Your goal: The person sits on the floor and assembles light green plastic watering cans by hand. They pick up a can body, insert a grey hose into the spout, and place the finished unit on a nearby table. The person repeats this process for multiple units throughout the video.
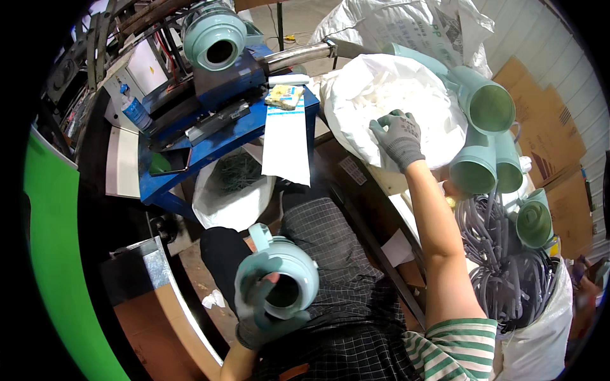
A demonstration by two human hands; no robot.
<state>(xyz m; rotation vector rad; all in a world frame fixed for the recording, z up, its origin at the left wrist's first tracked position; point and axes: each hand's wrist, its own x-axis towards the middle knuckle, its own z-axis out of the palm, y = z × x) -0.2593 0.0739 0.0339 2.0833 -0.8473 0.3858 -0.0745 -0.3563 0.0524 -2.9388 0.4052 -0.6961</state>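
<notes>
My left hand (262,320), in a grey work glove, grips a mint-green plastic jug body (304,270) above my lap. Its round dark opening faces up towards me, and its handle (259,236) points away. My gloved right hand (401,136) reaches into a large white bag (346,120), fingers and thumb apart over a heap of small white pieces (406,95). I see nothing held in it, though the fingertips are close to the pieces.
Another mint-green jug body (216,41) sits on a machine over a blue workbench (213,152). Several mint-green cylinders (489,105) stack at right, above grey tubing strips (502,279). A bottle (135,111), a phone (170,161) and a yellow sponge-like block (284,96) lie on the bench.
</notes>
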